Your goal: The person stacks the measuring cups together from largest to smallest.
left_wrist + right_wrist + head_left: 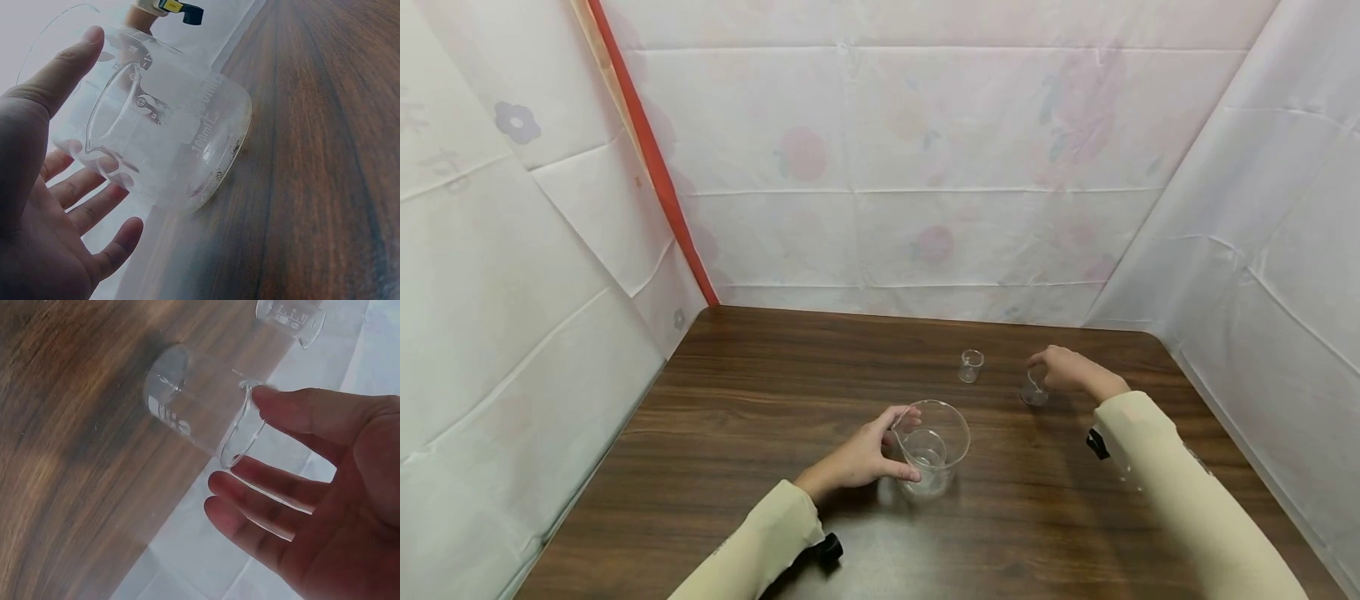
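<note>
Spreading before white sheets (865,167) is a wooden surface (715,417); the left hand (867,454) is gripping a large beaker (942,458), the outstretched right hand (1063,367) pinching a smaller beaker (1033,394).

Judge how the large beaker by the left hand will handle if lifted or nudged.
The large beaker is probably rigid but breakable, as it looks like clear glass. Its base looks broad, so nudged upright it might slide sooner than tip. What appears to be a smaller beaker inside could shift and knock against it.
</note>
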Action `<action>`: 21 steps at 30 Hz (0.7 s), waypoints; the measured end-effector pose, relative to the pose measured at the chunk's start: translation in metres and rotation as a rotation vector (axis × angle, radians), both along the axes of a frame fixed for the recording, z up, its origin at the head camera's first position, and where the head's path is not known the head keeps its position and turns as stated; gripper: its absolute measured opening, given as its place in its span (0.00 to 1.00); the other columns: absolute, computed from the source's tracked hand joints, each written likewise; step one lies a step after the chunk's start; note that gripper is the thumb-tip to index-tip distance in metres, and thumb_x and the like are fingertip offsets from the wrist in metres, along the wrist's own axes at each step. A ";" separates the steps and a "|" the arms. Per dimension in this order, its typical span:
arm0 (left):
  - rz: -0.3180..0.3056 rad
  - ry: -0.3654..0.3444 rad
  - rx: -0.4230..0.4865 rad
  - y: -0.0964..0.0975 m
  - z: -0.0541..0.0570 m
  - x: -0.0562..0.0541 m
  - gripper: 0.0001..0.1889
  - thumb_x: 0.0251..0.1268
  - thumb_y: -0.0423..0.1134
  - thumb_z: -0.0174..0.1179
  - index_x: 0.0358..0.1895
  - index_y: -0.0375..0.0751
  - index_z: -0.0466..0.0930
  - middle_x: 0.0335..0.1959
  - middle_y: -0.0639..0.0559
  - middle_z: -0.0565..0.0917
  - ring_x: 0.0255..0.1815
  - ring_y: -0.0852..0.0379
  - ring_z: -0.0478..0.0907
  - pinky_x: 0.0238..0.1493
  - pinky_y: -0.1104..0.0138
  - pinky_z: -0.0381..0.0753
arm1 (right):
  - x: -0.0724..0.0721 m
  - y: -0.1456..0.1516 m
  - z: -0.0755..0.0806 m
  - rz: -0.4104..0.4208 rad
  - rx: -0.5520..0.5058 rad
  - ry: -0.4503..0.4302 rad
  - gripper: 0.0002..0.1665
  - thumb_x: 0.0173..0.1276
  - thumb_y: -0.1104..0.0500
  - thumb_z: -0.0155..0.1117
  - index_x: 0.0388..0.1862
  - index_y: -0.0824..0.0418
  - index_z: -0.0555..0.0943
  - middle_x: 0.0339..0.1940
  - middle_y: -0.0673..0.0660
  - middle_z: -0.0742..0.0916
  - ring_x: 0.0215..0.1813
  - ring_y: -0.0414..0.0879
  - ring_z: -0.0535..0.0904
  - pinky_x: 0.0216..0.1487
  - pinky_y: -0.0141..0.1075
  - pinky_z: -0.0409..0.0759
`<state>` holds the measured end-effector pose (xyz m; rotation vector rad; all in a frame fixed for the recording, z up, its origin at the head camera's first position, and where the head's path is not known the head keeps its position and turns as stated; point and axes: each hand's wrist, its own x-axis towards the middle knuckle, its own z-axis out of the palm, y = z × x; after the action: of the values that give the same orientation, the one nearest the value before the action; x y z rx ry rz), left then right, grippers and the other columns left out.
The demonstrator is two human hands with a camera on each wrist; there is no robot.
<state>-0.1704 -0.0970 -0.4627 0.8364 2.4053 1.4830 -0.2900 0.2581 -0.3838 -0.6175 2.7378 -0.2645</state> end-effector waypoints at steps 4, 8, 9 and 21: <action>0.004 -0.001 0.000 0.000 -0.001 0.000 0.44 0.49 0.45 0.76 0.69 0.40 0.62 0.67 0.45 0.74 0.61 0.50 0.75 0.55 0.59 0.76 | 0.001 0.000 -0.002 0.003 0.015 -0.022 0.32 0.57 0.75 0.51 0.63 0.69 0.75 0.62 0.77 0.74 0.62 0.69 0.71 0.40 0.44 0.68; 0.004 0.006 -0.002 0.000 -0.001 0.000 0.44 0.49 0.45 0.76 0.69 0.41 0.62 0.67 0.45 0.74 0.62 0.50 0.75 0.56 0.59 0.76 | 0.000 0.000 -0.004 0.000 0.014 0.006 0.30 0.58 0.72 0.58 0.63 0.69 0.75 0.60 0.75 0.77 0.55 0.64 0.76 0.40 0.44 0.72; 0.004 0.005 -0.002 0.000 -0.001 0.001 0.44 0.49 0.45 0.76 0.69 0.41 0.63 0.67 0.45 0.74 0.62 0.50 0.74 0.56 0.59 0.76 | -0.001 0.000 -0.005 -0.005 0.010 0.009 0.30 0.58 0.71 0.60 0.63 0.69 0.75 0.59 0.74 0.78 0.51 0.61 0.78 0.40 0.44 0.73; -0.014 0.043 0.003 -0.001 -0.001 0.000 0.45 0.49 0.46 0.76 0.72 0.48 0.61 0.66 0.51 0.75 0.65 0.53 0.73 0.57 0.64 0.75 | -0.004 0.003 -0.013 -0.070 -0.018 0.083 0.28 0.64 0.59 0.67 0.60 0.73 0.76 0.56 0.72 0.82 0.48 0.59 0.83 0.50 0.54 0.80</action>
<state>-0.1703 -0.0977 -0.4635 0.8927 2.4237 1.4790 -0.2935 0.2612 -0.3969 -0.5503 2.8437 -0.2860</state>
